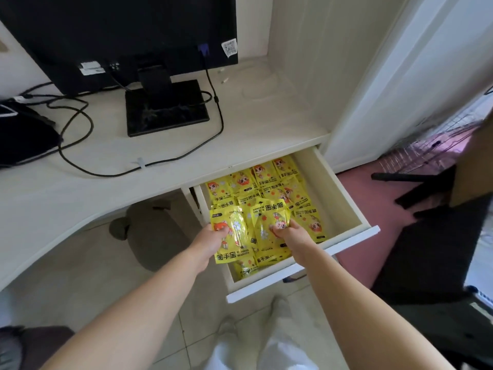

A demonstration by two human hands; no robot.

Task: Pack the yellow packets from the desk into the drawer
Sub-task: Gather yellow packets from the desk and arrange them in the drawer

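Both bare arms reach forward, each hand holding a yellow packet.
The left hand [213, 243] grips the left packet [234, 222] at its left edge, fingers curled round it. The right hand [289, 233], just to the right and slightly farther, pinches the right packet [269, 220] at its near right corner. The forearms rise from the near edge and angle inward, with the hands close together but apart.

Open drawer [329, 188] full of yellow packets [269, 182]

Both forearms [149, 297] are bare; white trousers [282, 351] and pale footwear [280, 305] show.
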